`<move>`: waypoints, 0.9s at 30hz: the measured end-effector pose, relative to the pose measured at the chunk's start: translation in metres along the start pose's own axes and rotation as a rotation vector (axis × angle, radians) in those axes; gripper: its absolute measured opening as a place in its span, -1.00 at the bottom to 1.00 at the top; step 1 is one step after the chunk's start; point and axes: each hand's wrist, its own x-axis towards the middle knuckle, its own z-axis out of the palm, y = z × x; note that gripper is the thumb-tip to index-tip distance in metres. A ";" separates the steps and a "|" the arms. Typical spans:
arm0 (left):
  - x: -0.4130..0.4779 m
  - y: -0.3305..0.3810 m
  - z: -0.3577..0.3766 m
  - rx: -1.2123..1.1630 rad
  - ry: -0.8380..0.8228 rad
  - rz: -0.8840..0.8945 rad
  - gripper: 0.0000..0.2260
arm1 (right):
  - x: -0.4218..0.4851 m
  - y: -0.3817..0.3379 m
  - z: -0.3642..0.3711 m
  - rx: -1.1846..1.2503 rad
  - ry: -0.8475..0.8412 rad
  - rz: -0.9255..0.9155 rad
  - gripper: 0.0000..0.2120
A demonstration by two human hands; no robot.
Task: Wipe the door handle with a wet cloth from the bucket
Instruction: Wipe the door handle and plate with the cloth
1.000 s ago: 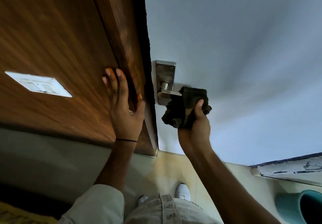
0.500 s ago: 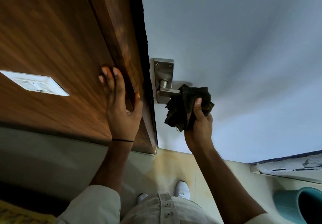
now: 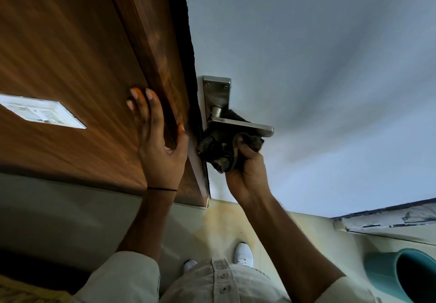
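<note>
A steel lever door handle (image 3: 245, 125) on its backplate (image 3: 218, 95) sticks out from the pale grey door. My right hand (image 3: 247, 173) is shut on a dark wet cloth (image 3: 219, 148), bunched up under the inner end of the lever and against the backplate; the lever's outer end is bare. My left hand (image 3: 158, 144) lies flat and open on the brown wooden frame (image 3: 151, 50), thumb at its edge. A teal bucket (image 3: 401, 276) stands on the floor at the lower right, partly cut off.
A white switch plate (image 3: 42, 111) is set in the wood panel on the left. A chipped white ledge (image 3: 387, 217) runs along the right. My white shoes (image 3: 243, 254) stand on a pale tiled floor below the handle.
My right hand has slid the cloth left along the lever, from its outer end to the inner end near the backplate, uncovering the lever. My left hand has stayed on the frame.
</note>
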 end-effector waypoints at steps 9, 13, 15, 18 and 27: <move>0.000 -0.002 -0.002 0.011 -0.016 -0.012 -0.30 | 0.003 -0.015 -0.006 -0.254 -0.005 0.064 -0.64; 0.000 -0.001 -0.003 0.004 -0.011 -0.005 -0.30 | 0.003 -0.016 -0.008 -0.219 0.008 0.104 -0.62; 0.000 -0.001 -0.003 0.005 -0.011 -0.007 -0.30 | 0.005 -0.012 0.003 -0.226 -0.003 0.135 -0.64; -0.001 -0.002 -0.004 -0.002 -0.028 -0.003 -0.32 | 0.008 -0.004 0.018 -0.203 -0.027 0.214 -0.67; 0.000 -0.007 -0.004 0.018 -0.002 0.031 -0.29 | 0.006 -0.023 -0.004 -0.332 -0.035 0.203 -0.66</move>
